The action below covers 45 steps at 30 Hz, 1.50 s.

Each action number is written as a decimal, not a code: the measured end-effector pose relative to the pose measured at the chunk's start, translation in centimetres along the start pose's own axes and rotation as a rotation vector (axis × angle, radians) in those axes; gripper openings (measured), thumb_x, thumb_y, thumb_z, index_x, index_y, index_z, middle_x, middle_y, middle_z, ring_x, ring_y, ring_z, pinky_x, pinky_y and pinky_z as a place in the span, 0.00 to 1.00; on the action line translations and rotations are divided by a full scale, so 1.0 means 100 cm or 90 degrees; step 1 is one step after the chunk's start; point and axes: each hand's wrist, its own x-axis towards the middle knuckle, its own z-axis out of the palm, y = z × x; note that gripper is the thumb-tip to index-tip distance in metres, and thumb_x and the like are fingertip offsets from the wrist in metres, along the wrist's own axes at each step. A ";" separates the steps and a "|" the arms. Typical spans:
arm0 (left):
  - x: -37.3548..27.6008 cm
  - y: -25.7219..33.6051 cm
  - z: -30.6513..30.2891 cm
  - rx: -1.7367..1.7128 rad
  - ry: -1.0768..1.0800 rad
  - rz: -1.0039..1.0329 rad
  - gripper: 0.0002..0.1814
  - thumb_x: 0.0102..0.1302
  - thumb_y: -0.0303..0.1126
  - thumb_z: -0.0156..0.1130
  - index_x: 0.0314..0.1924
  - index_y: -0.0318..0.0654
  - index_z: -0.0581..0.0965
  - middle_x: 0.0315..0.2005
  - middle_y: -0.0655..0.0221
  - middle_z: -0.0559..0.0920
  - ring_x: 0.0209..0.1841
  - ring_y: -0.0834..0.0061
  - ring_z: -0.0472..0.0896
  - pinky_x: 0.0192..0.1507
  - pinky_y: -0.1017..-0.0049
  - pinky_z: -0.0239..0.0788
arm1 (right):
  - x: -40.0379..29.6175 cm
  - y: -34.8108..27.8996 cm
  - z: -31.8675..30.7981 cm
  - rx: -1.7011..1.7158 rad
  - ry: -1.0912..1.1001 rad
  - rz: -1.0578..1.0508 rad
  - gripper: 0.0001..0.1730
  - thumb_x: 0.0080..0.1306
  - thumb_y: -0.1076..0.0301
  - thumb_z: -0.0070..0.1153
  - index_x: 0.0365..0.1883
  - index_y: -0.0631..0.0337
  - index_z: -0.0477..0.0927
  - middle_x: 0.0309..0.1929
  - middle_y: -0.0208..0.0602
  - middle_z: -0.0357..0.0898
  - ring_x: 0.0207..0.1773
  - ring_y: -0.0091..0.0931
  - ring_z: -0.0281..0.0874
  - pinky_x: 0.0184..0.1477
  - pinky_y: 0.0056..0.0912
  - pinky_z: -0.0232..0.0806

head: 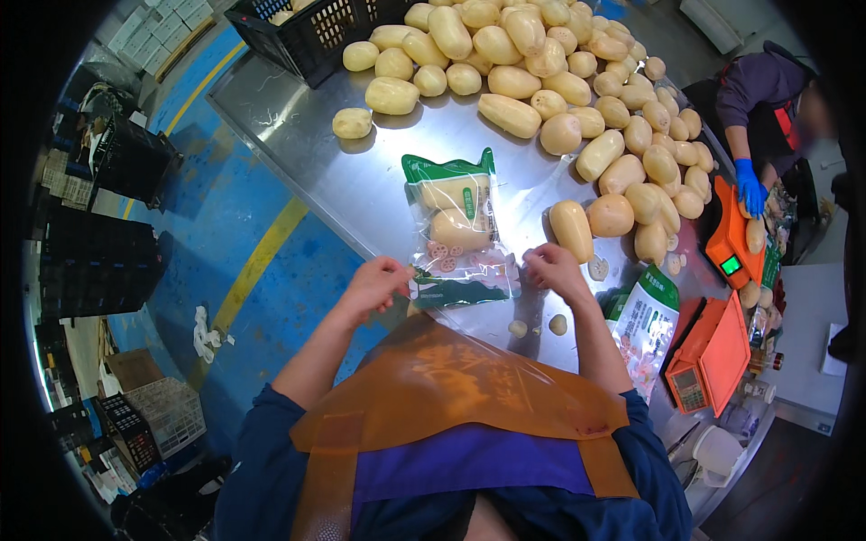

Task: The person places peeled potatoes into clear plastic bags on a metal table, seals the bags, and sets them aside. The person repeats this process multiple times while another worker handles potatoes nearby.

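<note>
A clear plastic bag with a green printed top (454, 226) lies on the steel table before me, with pale lotus root pieces inside. At its lower left corner is my left hand (379, 285), the fingertips closed on the bag's edge. My right hand (555, 270) is at the bag's lower right side, its fingers bent; whether they grip the film cannot be told. Just above my right hand lies a loose lotus root segment (572, 231). Small cut root ends (558, 324) rest near the table's front edge.
Peeled lotus root segments (517, 81) are heaped across the back of the steel table (298, 145). A black crate (308, 40) stands back left. At right are printed bags (648, 324), an orange scale (710, 355) and another scale (727, 237), where a co-worker's blue-gloved hand (749, 188) reaches.
</note>
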 end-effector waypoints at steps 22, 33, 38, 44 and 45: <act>0.088 -0.038 0.023 0.148 0.037 0.286 0.31 0.56 0.57 0.72 0.35 0.30 0.85 0.29 0.51 0.85 0.30 0.56 0.84 0.37 0.59 0.74 | 0.035 -0.003 0.051 -0.074 0.003 -0.139 0.08 0.63 0.73 0.61 0.38 0.67 0.81 0.29 0.33 0.82 0.30 0.21 0.78 0.32 0.27 0.71; 0.013 -0.018 -0.014 0.487 0.158 0.395 0.35 0.68 0.22 0.52 0.73 0.60 0.63 0.68 0.51 0.68 0.59 0.52 0.78 0.57 0.58 0.72 | -0.019 -0.004 0.022 -0.485 0.230 -0.448 0.20 0.63 0.75 0.59 0.54 0.64 0.79 0.48 0.47 0.82 0.47 0.37 0.81 0.49 0.38 0.73; 0.024 -0.039 -0.014 0.662 0.167 0.724 0.44 0.66 0.18 0.50 0.75 0.75 0.59 0.79 0.54 0.50 0.76 0.47 0.58 0.73 0.50 0.56 | -0.065 -0.025 0.035 -0.724 0.188 -0.593 0.24 0.63 0.68 0.61 0.59 0.56 0.79 0.59 0.63 0.75 0.52 0.53 0.79 0.51 0.54 0.75; 0.053 -0.049 0.010 0.619 0.169 0.906 0.37 0.68 0.24 0.53 0.73 0.70 0.63 0.78 0.53 0.52 0.78 0.48 0.54 0.76 0.47 0.50 | -0.082 -0.048 0.053 -0.733 0.087 -0.560 0.35 0.58 0.65 0.64 0.67 0.41 0.77 0.64 0.61 0.72 0.57 0.53 0.79 0.52 0.54 0.76; 0.056 -0.051 0.013 0.617 0.171 0.919 0.36 0.67 0.24 0.54 0.72 0.68 0.65 0.78 0.53 0.53 0.78 0.48 0.54 0.76 0.47 0.50 | -0.076 -0.039 0.051 -0.705 0.107 -0.586 0.33 0.58 0.66 0.64 0.66 0.41 0.78 0.64 0.60 0.72 0.58 0.53 0.78 0.54 0.53 0.75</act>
